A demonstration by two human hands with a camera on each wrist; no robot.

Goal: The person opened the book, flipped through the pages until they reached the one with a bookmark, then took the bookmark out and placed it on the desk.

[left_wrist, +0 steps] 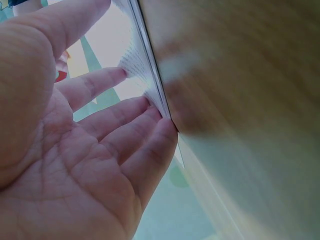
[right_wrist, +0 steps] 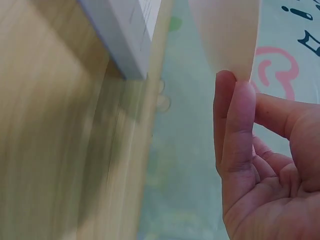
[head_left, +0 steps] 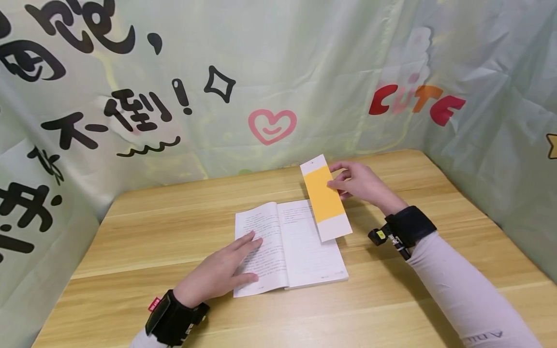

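Observation:
An open book (head_left: 311,261) lies on the table, its left page covered in printed text and its right page mostly blank. My left hand (head_left: 224,268) rests on the left page with straight, spread fingers; the left wrist view shows the fingertips (left_wrist: 117,74) against the page beside the book's edge. Above the right page, my right hand (head_left: 359,181) pinches a bookmark (head_left: 324,195) by its right edge between thumb and fingers. It is a long white card with a broad yellow-orange band and a small hole at its top. In the right wrist view the card (right_wrist: 227,35) stands up from the fingertips.
The light wooden table (head_left: 161,232) carries the book near its middle. Behind and beside it hangs a pale green cloth (head_left: 330,72) with black lettering, a pink heart and the word CUTE. A black strap with a small camera (head_left: 409,226) sits on each wrist.

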